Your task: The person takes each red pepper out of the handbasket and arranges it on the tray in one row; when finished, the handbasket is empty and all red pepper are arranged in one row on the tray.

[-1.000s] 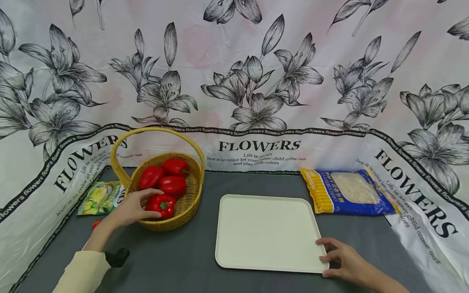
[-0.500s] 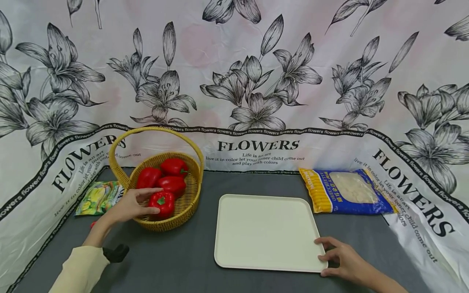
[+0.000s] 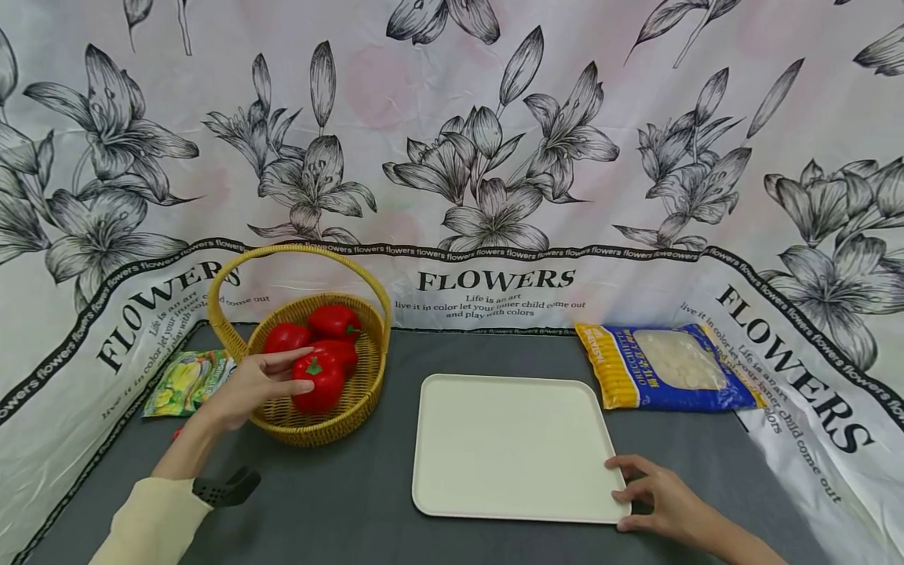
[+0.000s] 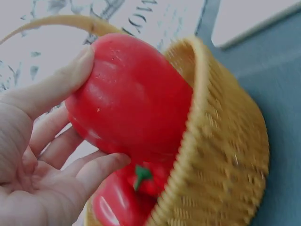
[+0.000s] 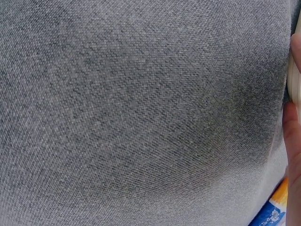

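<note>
- At five o'clock, nearest, the right hand (image 3: 660,498) rests with fingers curled on the near right corner of the cream tray (image 3: 508,447), on the grey tablecloth (image 3: 353,494).
- At nine o'clock, the left hand (image 3: 250,384) grasps a red pepper (image 3: 319,382), thumb and fingers around it, raised above the wicker basket's (image 3: 367,384) near rim.
- Three more peppers (image 3: 333,322) lie inside the basket.
- Farther off, a green packet (image 3: 185,382) lies at ten o'clock and a blue-and-yellow bag (image 3: 664,367) at two o'clock.
</note>
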